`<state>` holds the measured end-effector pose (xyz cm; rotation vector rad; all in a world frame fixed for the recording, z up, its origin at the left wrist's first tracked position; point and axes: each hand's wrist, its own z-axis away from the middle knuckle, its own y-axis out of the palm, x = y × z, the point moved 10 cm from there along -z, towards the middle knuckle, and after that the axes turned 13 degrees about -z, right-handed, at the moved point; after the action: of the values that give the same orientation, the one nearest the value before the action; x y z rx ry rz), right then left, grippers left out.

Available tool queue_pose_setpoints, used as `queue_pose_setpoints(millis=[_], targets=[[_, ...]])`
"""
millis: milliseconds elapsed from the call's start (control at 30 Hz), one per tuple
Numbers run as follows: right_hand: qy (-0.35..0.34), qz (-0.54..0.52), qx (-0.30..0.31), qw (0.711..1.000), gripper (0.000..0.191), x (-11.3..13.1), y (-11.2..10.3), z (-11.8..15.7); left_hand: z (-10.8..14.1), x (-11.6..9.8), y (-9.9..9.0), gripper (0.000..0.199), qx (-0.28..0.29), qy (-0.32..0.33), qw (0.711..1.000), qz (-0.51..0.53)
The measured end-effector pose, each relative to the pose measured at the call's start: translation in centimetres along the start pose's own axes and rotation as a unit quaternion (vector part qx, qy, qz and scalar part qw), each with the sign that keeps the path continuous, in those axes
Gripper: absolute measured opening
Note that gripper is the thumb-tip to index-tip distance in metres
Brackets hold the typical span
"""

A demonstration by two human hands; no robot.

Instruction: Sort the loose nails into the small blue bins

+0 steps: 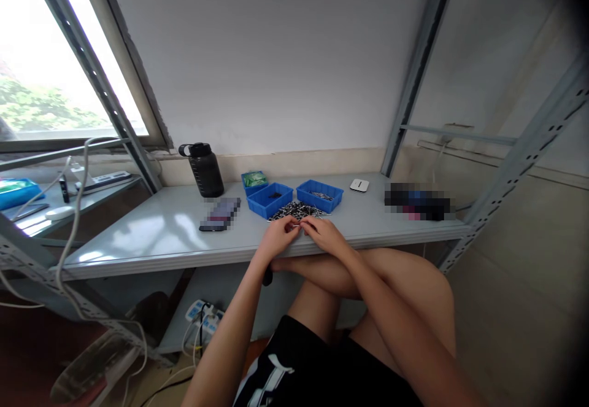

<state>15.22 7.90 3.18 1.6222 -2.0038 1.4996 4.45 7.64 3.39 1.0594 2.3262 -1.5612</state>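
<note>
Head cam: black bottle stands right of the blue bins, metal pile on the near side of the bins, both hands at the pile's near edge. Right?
Not quite: the bottle stands left of the blue bins, as the head view shows. The pile is on their near side, with left hand and right hand at its near edge.

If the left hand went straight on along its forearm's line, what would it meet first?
Most likely the pile of small metal-looking pieces, just beyond the left hand; depth is unclear there, so the two may be touching.
</note>
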Motion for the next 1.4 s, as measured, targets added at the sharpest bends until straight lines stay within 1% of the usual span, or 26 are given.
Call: queue_pose_setpoints(millis=[267, 433, 600, 733, 867, 1033, 1233, 1400], targets=[[0.007, -0.004, -0.023, 1.000, 0.021, -0.50, -0.49, 0.06, -0.03, 0.16, -0.19, 0.016, -0.010, -0.008, 0.999, 0.032], [0.015, 0.020, -0.009, 1.000, 0.021, -0.79, 0.06, -0.16, -0.09, 0.21, -0.46, 0.017, -0.010, -0.009, 0.999, 0.037], [0.021, 0.024, -0.016, 0.999, 0.021, -0.60, -0.13, -0.01, -0.14, 0.17, -0.55, 0.018, -0.009, -0.011, 0.999, 0.034], [0.017, 0.028, -0.015, 0.999, 0.020, -0.42, -0.20, 0.16, -0.14, -0.21, -0.52, 0.019, -0.005, 0.007, 0.999, 0.032], [0.008, 0.028, -0.012, 0.999, 0.020, -0.45, -0.12, 0.08, -0.23, -0.03, -0.44, 0.019, -0.005, 0.012, 0.999, 0.033], [0.025, 0.027, -0.008, 0.999, 0.021, -0.78, 0.00, -0.12, -0.34, 0.34, -0.44, 0.018, -0.012, 0.006, 0.999, 0.033], [0.012, 0.023, -0.007, 1.000, 0.022, -0.11, -0.13, 0.03, -0.27, 0.20, -0.47, 0.016, -0.014, 0.003, 0.999, 0.036], [0.021, 0.023, -0.018, 0.999, 0.022, -0.30, -0.35, 0.07, -0.12, 0.43, -0.83, 0.015, -0.032, -0.011, 0.997, 0.067]])
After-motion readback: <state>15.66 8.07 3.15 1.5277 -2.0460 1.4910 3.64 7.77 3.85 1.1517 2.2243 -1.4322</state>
